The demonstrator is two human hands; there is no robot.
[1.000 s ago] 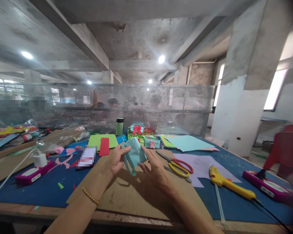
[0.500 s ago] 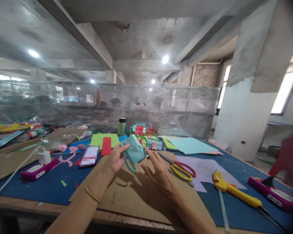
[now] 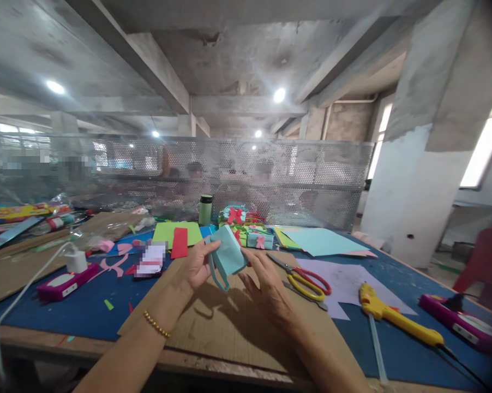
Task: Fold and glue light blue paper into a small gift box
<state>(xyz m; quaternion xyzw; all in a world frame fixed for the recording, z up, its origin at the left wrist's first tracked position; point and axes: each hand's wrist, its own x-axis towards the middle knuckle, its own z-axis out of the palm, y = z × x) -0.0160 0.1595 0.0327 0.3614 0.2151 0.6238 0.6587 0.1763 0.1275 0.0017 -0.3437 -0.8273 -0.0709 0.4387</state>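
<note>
Above the brown cardboard sheet (image 3: pixel 229 333) that covers the near middle of the tabletop (image 3: pixel 82 311), the left hand (image 3: pixel 197 266) lifts a small light-blue paper bag (image 3: pixel 229 254) clear of the surface, thumb and fingers pinched on its left edge so the bag stands tilted with its looped paper handle (image 3: pixel 217 275) hanging below. Held up like that, both faces probably stay reachable for shaping. The right hand (image 3: pixel 268 289) is just right of the bag, fingers spread and loose, tips at or near the bag's lower right corner; it grips nothing, and whether it truly touches the paper I cannot tell.

The bag is thin matte card, creased into flat angular panels. The cardboard beneath it is rough and scuffed, likely laid down to spare the blue mat under it.

Right of the cardboard lie scissors (image 3: pixel 305 281) with red and yellow plastic loops, resting on a pale lilac paper sheet (image 3: pixel 352 284), and further right a yellow glue gun (image 3: pixel 393 316) with its cord trailing off. Beyond the cardboard sit finished little boxes with red bows (image 3: pixel 241 224), a green flask (image 3: pixel 205 209) and green and red paper sheets (image 3: pixel 176 237). Left of the cardboard a magenta device (image 3: pixel 64 282) lies flat with a white charger (image 3: pixel 76 262) beside it.
</note>
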